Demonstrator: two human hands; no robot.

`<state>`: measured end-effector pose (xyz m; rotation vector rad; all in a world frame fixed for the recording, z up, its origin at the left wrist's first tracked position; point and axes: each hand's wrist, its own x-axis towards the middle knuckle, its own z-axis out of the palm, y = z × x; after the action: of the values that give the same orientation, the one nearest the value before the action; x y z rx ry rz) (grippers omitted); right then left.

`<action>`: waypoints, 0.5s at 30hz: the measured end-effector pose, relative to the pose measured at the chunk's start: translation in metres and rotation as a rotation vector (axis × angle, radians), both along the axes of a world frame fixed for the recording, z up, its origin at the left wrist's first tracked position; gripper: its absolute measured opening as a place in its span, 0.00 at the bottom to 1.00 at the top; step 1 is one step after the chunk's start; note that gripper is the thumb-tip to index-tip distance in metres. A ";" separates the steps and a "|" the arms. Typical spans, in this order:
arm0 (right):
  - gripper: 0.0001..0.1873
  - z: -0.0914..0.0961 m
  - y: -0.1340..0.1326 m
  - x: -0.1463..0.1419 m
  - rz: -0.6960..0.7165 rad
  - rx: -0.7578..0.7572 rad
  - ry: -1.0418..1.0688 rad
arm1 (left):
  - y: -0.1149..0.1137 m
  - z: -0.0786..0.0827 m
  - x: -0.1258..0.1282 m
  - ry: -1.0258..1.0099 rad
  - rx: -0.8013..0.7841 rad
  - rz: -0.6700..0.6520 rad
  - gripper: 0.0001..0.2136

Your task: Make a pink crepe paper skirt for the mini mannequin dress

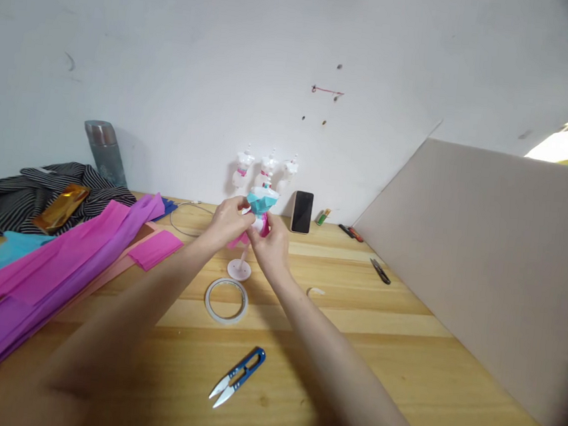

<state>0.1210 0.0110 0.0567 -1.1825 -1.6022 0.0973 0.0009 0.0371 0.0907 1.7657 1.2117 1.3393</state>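
The left hand (228, 220) and right hand (274, 242) pinch a paper-dressed mannequin (261, 204) in their grip. A tape ring (226, 300) lies at its six o'clock.

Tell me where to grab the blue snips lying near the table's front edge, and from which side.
Take the blue snips by the blue looped handle, from above. They lie flat and diagonal, handle toward the far right, bare blade tips splayed toward the near left, so avoid that end. The tape ring lies apart, leaving room.
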 end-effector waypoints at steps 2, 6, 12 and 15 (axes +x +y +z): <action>0.14 0.000 0.001 0.001 0.013 -0.014 0.012 | 0.001 -0.001 0.000 -0.051 -0.004 -0.023 0.13; 0.16 -0.001 0.002 0.001 0.035 -0.040 0.043 | 0.000 -0.002 0.000 -0.193 -0.073 -0.098 0.16; 0.15 -0.002 0.005 0.003 0.040 -0.051 0.049 | 0.004 -0.002 -0.005 -0.345 -0.193 -0.242 0.16; 0.15 -0.002 0.007 0.004 0.031 -0.080 0.060 | 0.011 0.003 -0.013 -0.326 -0.224 -0.312 0.17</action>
<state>0.1252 0.0182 0.0549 -1.2050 -1.5767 0.2164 -0.0120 0.0485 0.0939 1.4409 0.8322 1.1971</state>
